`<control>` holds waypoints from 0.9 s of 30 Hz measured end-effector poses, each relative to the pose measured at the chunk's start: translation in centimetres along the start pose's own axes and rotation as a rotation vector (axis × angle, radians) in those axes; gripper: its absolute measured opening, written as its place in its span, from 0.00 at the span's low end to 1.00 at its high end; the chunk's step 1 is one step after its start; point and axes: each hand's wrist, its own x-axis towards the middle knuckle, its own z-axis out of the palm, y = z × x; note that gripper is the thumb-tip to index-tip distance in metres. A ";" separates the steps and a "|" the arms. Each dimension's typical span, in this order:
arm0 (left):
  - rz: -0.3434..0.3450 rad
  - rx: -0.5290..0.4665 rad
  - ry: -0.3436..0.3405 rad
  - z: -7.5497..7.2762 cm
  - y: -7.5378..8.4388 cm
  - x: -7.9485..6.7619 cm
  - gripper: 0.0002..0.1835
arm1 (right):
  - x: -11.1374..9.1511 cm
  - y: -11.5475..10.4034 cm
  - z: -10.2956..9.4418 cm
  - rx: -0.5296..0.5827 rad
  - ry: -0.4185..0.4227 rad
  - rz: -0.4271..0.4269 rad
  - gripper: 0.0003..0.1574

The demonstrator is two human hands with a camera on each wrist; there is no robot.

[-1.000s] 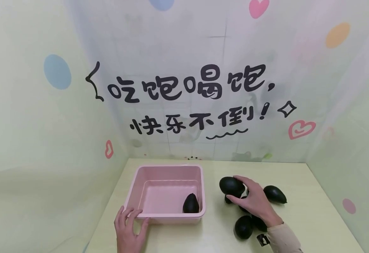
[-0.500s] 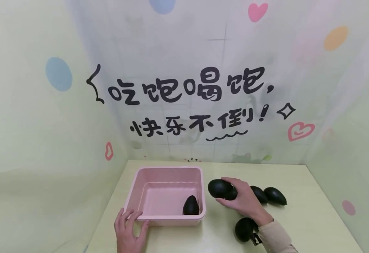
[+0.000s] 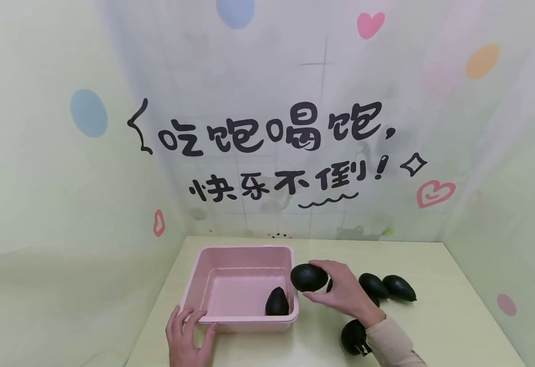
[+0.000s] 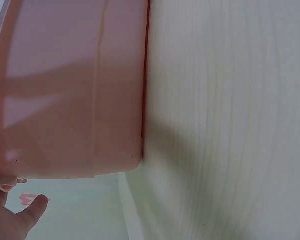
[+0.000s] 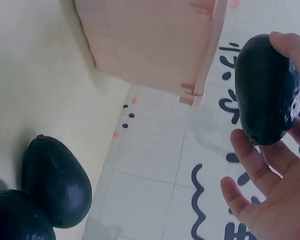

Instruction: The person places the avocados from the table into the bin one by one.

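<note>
In the head view, my right hand [image 3: 341,289] grips a smooth, dark avocado [image 3: 309,278] between thumb and fingers, just right of the pink basin [image 3: 249,319]. The right wrist view shows the held avocado [image 5: 266,90] clear of the table, its stem end down. My left hand [image 3: 188,336] holds the front left corner of the basin, fingers over the rim and thumb at the front. Another avocado [image 3: 277,302] lies inside, in the front right corner. In the left wrist view, part of the left hand [image 4: 15,220] shows beside the basin's outer wall [image 4: 65,100].
Right of the right hand, two avocados [image 3: 399,288] lie on the pale wooden table [image 3: 451,316]. One more avocado [image 3: 353,336] sits near the right sleeve, beside a small black-and-white object [image 3: 365,348]. A printed backdrop [image 3: 267,76] encloses the back and sides.
My right hand has carried its avocado left from above the pile to beside the basin's right rim. The left hand stays at the same corner. The head view has tilted slightly upward.
</note>
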 end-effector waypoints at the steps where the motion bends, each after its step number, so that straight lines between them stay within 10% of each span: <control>1: -0.004 0.000 -0.003 0.0 0.0 0.0 0.20 | 0.1 -0.1 0.1 -0.005 -0.007 -0.012 0.42; 27: 0.002 -0.006 0.015 0.1 0.0 0.1 0.19 | 2.6 -2.4 1.6 -0.124 -0.159 -0.060 0.42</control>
